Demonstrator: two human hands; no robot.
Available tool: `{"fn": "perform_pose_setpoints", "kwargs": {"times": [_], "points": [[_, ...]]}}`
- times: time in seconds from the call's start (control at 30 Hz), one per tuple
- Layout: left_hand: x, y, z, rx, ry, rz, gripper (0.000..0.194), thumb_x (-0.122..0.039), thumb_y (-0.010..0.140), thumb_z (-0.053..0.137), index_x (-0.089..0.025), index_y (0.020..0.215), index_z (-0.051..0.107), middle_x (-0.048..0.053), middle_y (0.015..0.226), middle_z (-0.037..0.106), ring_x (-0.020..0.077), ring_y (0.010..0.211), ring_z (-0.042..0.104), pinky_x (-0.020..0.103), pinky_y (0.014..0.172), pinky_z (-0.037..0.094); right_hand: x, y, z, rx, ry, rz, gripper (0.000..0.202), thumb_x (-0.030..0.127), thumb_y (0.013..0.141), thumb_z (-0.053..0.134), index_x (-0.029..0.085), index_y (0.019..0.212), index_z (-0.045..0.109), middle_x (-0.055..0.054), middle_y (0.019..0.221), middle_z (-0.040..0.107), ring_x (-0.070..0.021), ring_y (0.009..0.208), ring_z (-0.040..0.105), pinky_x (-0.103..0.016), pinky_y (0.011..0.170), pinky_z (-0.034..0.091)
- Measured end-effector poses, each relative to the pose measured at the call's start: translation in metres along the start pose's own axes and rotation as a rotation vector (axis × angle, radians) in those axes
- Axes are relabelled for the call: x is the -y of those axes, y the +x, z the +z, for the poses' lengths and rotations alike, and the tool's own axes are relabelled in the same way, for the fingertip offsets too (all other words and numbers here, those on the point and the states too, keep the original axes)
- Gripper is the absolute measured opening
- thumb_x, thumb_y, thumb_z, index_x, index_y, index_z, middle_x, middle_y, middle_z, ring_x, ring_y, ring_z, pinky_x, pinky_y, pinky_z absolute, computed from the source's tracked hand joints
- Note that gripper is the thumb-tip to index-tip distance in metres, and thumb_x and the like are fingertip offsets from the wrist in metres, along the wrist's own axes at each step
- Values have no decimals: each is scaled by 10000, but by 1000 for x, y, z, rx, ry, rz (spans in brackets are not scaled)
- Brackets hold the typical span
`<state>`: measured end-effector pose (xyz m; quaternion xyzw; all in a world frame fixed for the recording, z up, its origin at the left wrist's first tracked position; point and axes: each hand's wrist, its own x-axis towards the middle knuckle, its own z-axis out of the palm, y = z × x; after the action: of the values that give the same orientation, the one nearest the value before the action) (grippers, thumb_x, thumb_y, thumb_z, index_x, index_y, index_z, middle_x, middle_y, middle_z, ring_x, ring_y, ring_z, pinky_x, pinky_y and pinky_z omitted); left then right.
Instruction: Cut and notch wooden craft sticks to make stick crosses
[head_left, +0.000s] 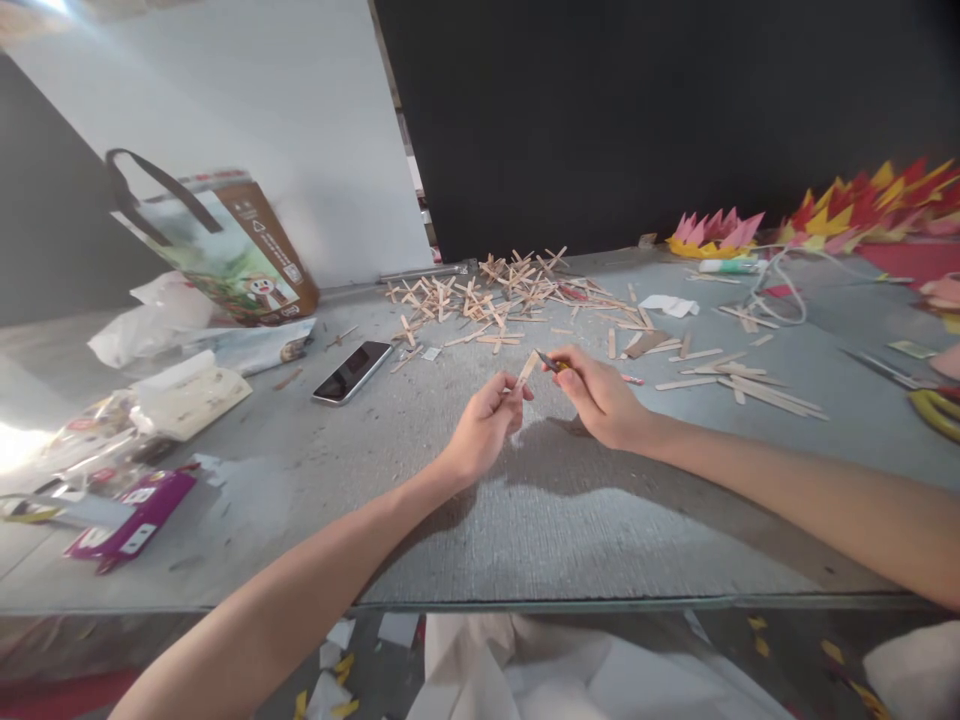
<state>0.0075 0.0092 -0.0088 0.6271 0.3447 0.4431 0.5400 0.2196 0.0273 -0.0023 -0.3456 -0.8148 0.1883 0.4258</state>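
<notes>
My left hand (487,425) pinches a short wooden stick (526,370) and holds it up just above the grey tabletop (525,500). Close beside it, my right hand (600,395) grips a small craft knife (553,365) whose blade tip points at the stick's upper end. Both hands hover over the middle of the table. Behind them lies a pile of small wooden crosses and cut stick pieces (480,295). Longer loose sticks (750,385) are scattered to the right of my right hand.
A phone (352,372) lies face up left of the hands. A paper bag (225,245), plastic wrappers and a purple box (131,520) crowd the left side. Coloured paper crowns (855,215), a glue stick (727,265) and yellow-handled scissors (934,408) sit at the right.
</notes>
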Motion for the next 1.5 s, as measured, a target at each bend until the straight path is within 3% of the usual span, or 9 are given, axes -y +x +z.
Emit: {"fn": "perform_pose_setpoints", "kwargs": {"times": [0.1,0.2,0.37,1.0,1.3,1.5], "points": [[3,3,-5,-22,47,26,294,-480,1025,544,-192,970,568,-82,612,353,101,545,304,258,568,264,-12,-3,3,18,-98,-170,288,407,1132,376,236,1258,570,-110,1067,664,-278,990,609,-427,899,465],[4,4,-8,-23,109,55,309,-490,1039,529,-193,964,575,-78,618,363,103,553,308,259,565,257,-17,-4,7,50,-132,-247,251,258,1109,382,243,1255,585,-111,1061,648,-288,1011,580,-456,918,474],[-1,1,-8,23,160,58,333,-492,1055,507,-189,933,570,-65,645,399,103,575,341,265,580,271,-19,-4,9,74,-98,-273,370,41,970,375,231,1191,604,-123,1081,637,-289,1001,557,-453,868,481],[-1,-3,-6,78,88,69,350,-515,1063,507,-184,988,591,-66,657,362,108,593,322,269,598,277,-19,-3,9,77,-59,-265,283,81,997,371,237,1106,580,-102,1049,609,-278,981,540,-454,907,453],[-1,-3,-7,101,77,80,387,-557,1054,514,-183,988,586,-60,670,370,110,602,333,269,600,283,-20,-4,9,80,-51,-266,274,116,1037,356,243,1140,576,-94,1066,607,-273,1011,557,-518,1047,432],[-2,-2,-7,126,85,75,419,-568,1059,498,-180,918,568,-57,657,370,112,611,342,271,614,287,-22,-3,9,62,-33,-313,314,61,996,373,250,1129,586,-72,1016,586,-256,928,539,-533,1051,435]]}}
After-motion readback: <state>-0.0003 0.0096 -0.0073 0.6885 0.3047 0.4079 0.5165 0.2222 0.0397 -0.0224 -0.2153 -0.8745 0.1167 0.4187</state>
